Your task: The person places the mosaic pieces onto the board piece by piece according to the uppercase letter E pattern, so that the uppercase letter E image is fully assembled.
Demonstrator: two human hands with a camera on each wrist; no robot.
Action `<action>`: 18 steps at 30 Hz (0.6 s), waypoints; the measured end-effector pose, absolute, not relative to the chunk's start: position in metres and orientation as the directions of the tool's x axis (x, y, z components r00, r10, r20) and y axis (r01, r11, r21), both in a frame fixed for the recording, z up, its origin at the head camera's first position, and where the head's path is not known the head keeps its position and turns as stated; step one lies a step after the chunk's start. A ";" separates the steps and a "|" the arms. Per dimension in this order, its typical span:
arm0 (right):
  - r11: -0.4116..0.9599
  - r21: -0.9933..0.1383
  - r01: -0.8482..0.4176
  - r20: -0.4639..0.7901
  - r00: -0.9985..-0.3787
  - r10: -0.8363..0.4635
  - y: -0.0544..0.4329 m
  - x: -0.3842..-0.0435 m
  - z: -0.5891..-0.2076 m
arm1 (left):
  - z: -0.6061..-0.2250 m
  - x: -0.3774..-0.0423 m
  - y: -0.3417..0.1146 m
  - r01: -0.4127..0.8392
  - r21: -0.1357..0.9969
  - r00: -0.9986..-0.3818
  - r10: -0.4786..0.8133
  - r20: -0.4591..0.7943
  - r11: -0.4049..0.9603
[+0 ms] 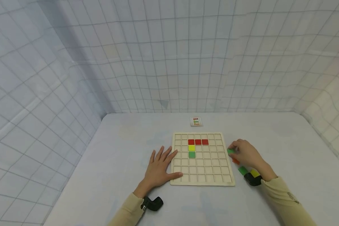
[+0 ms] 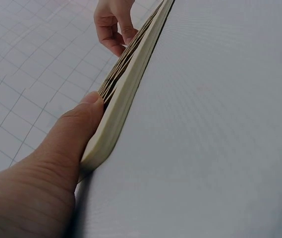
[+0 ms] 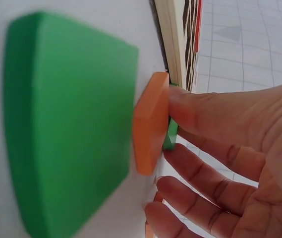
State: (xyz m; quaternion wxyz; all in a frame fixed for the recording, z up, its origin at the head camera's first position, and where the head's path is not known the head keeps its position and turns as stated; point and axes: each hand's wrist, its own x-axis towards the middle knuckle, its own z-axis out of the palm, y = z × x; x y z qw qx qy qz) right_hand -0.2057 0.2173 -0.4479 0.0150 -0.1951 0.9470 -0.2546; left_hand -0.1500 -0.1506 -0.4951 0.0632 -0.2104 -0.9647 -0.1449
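A pale wooden grid board [image 1: 209, 179] lies on the table. Three red tiles [image 1: 198, 142] sit in a row of its cells, with a yellow tile [image 1: 191, 147] and a green tile [image 1: 192, 154] in a column below the leftmost. My left hand [image 1: 157, 171] rests spread at the board's left edge, thumb [image 2: 76, 124] over the rim. Just off the right edge, my right hand [image 1: 247, 153] pinches another green tile [image 3: 171, 134] between thumb and fingers. Beside its thumb is an orange tile [image 3: 151, 124]; a larger-looking green tile [image 3: 81, 124] lies nearer the right wrist camera.
A small printed card with a coloured grid pattern [image 1: 196, 121] lies behind the board. Another yellow tile [image 1: 255, 173] is partly covered by the black right wrist camera [image 1: 253, 180]. Grid-patterned cloth [image 1: 169, 62] hangs behind the table and at both sides.
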 end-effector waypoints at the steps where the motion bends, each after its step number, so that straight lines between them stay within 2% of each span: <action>1: 0.793 -0.491 -0.359 0.073 -0.925 -0.374 0.217 -0.206 -0.448 | -0.495 -0.151 -0.150 0.425 0.253 -0.903 0.388 0.185 0.869; 18: 0.793 -0.530 -0.301 0.068 -0.947 -0.314 0.212 -0.202 -0.445 | -0.495 -0.152 -0.150 0.417 0.261 -0.907 0.383 0.173 0.871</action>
